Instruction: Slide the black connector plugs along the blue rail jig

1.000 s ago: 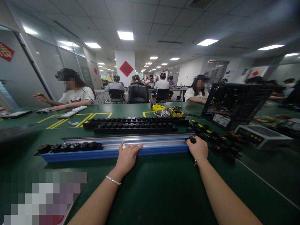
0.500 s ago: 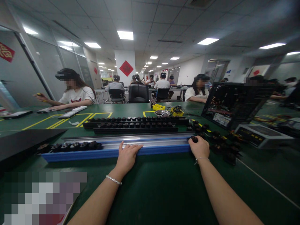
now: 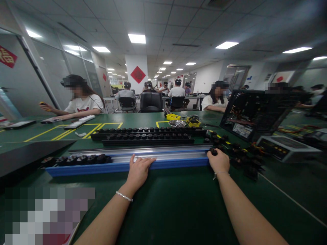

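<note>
A long blue rail [image 3: 102,167] with a shiny metal channel lies across the green table. Several black round parts [image 3: 81,159] sit in its left end. My left hand [image 3: 138,170] rests on the middle of the rail, fingers spread over its near edge. At the rail's right end, my right hand [image 3: 220,161] is closed on a black part [image 3: 213,152], its fingers wrapped round it. Whether that part touches the channel cannot be made out.
Behind the rail stand two black strips [image 3: 148,139] filled with black parts. Loose black parts [image 3: 251,170] lie to the right, by a metal box [image 3: 286,148] and an open computer case [image 3: 242,119]. Other people sit beyond; a metal dish [image 3: 177,124] is at the back.
My right hand and the black part in it have shifted very slightly to the right. My left hand has stayed in place on the rail.
</note>
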Motion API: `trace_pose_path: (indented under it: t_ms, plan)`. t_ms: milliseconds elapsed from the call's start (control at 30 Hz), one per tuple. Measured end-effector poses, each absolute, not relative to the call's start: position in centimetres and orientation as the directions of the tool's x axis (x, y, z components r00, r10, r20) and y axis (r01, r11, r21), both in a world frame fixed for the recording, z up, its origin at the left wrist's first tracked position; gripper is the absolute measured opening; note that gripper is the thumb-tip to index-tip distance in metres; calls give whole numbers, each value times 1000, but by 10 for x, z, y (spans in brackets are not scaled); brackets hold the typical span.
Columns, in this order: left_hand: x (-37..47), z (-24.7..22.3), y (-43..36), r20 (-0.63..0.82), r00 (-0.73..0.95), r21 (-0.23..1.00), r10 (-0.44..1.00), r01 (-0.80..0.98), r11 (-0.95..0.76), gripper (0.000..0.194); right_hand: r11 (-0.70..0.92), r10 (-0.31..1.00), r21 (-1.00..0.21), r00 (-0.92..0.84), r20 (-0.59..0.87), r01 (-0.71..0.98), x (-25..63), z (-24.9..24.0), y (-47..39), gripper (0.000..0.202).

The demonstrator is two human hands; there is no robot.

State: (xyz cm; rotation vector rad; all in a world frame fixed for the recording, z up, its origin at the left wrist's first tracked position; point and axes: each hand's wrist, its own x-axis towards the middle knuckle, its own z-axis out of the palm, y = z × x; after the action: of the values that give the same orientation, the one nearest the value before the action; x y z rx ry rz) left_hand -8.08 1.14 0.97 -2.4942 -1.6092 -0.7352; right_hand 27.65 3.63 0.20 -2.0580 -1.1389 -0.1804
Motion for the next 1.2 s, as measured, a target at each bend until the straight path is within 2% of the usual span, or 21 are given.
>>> trace_pose_path:
  t_ms: [367, 633, 1200]
  plan:
    - [-81, 10, 12, 437, 333, 183, 836, 877, -445, 39, -349, 673, -586, 631, 386, 731, 276, 7, 33, 40]
    - [-80, 11, 11, 428, 328, 193, 842, 877, -440, 38, -327, 662, -607, 634, 400, 725, 277, 5, 33, 42]
    - [-81, 10, 12, 431, 324, 204, 842, 874, -441, 38, -361, 671, -634, 662, 333, 684, 278, 9, 32, 41]
